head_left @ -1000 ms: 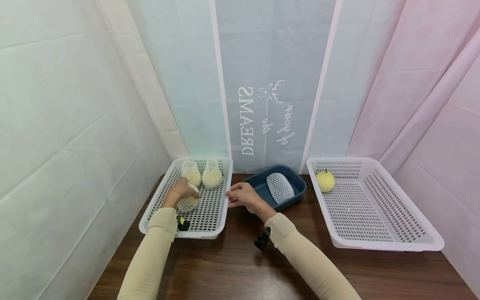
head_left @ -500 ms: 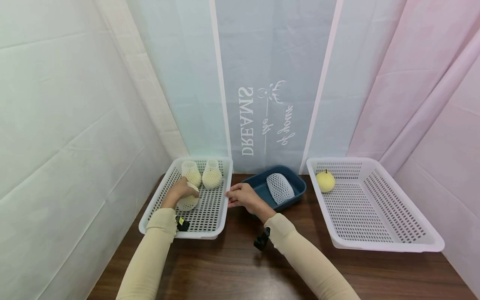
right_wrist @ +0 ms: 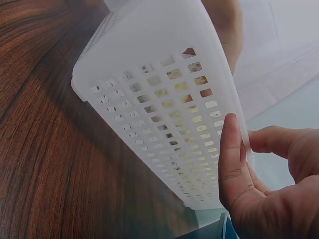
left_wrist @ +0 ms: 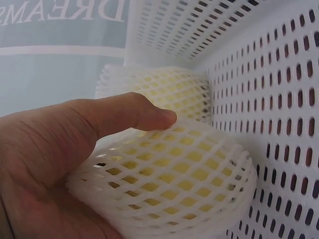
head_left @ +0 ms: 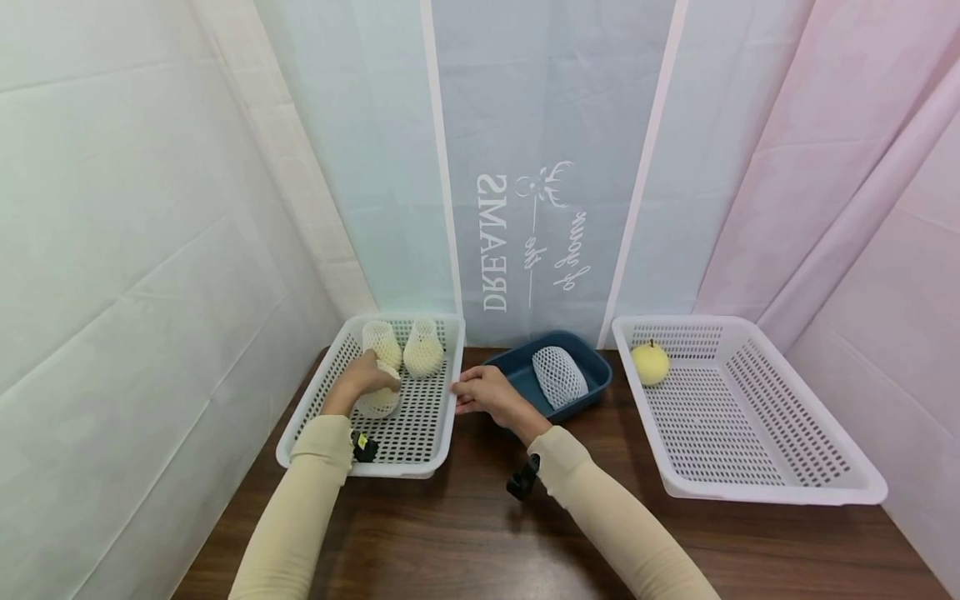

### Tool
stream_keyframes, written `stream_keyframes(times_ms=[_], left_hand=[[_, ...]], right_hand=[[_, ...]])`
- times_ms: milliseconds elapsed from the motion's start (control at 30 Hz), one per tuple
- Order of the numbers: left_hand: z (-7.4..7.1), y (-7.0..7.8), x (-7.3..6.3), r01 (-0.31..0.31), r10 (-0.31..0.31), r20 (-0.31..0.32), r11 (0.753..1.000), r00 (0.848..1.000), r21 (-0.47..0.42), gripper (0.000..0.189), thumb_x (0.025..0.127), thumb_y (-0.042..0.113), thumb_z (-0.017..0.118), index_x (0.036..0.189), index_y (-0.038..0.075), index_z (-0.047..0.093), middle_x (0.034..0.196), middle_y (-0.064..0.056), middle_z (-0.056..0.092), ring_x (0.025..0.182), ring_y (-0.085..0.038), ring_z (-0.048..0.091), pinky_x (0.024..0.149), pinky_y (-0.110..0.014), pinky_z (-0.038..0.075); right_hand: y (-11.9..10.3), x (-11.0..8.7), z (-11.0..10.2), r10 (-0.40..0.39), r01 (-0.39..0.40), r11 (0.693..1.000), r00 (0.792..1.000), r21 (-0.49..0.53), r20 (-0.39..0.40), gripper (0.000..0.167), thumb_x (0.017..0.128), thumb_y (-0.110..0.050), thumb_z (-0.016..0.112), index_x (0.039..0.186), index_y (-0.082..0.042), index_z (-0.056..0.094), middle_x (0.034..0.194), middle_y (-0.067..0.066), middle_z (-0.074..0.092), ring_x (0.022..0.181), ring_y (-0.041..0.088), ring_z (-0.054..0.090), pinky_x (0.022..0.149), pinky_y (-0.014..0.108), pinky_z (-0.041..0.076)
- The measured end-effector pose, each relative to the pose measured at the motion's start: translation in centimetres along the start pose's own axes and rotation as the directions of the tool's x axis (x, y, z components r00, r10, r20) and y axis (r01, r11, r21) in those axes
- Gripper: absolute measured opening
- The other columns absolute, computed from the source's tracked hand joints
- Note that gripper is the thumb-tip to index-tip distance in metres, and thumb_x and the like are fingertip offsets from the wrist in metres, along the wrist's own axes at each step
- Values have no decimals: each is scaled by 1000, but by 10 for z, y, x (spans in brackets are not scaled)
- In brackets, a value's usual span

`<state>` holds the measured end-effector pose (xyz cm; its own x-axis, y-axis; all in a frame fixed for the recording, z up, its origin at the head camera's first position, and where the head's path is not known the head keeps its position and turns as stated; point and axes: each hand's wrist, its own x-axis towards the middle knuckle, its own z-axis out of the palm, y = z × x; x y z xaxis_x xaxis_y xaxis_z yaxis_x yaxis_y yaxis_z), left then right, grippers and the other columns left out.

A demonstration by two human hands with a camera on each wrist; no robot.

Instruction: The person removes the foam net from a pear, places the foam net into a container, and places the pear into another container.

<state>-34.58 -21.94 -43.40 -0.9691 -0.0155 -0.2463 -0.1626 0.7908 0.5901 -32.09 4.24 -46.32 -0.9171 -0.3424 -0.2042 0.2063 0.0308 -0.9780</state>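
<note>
In the left white basket (head_left: 438, 433), my left hand (head_left: 360, 385) grips a pale yellow fruit in a white foam net (left_wrist: 174, 174). The left thumb lies across the top of the net; the other fingers are mostly hidden behind it. Two more netted fruits, one on the left (head_left: 381, 343) and one on the right (head_left: 423, 350), stand at the back of this basket. My right hand (head_left: 491, 396) pinches the basket's right rim, thumb at the top edge and fingers against the perforated outer wall (right_wrist: 164, 109).
A blue tray (head_left: 596, 375) holding a white foam net (head_left: 559, 377) sits just beyond the right hand. At the right, another white basket (head_left: 757, 492) holds a yellow pear (head_left: 651, 363) in its back left corner. Brown wooden table (head_left: 450, 533) lies beneath; a curtain (head_left: 555, 100) hangs behind.
The netted fruit in my left hand has shifted and turned slightly in the basket. The right hand stays on the rim, and the other things have kept their places.
</note>
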Motion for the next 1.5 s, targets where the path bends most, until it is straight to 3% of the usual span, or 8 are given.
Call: stream_keyframes(times_ms=[267,700,1100,1500], left_hand=[[-4,11,-4,-10,10,7,1000,1000,28,103,89,25,79,164,-12,18,166,-38,30,152,-54,36,122,-63,36],[-4,21,-13,-77,78,-12,996,997,39,92,86,28,80,157,-10,36,153,-35,50,140,-51,52,114,-63,45],[-5,34,-19,-118,121,-27,990,992,83,86,89,31,80,153,-10,41,145,-33,58,130,-46,61,108,-60,51],[-7,48,-25,-145,146,0,985,989,88,92,92,32,77,161,-8,32,157,-34,48,141,-49,53,115,-60,46]], right_hand=[[-2,-1,1,12,-12,1000,1000,7,-5,37,102,-5,67,132,14,58,104,19,71,75,16,72,75,33,65],[0,0,-1,8,-8,1000,1000,10,-5,39,102,-5,68,134,14,57,105,19,71,77,17,72,77,34,65],[0,0,0,8,-8,1000,1000,5,-6,46,101,-6,68,138,16,53,107,20,71,77,16,72,79,36,65],[-1,-1,-1,17,-17,1000,1000,8,1,47,102,-7,68,140,16,52,108,20,70,78,17,71,79,34,65]])
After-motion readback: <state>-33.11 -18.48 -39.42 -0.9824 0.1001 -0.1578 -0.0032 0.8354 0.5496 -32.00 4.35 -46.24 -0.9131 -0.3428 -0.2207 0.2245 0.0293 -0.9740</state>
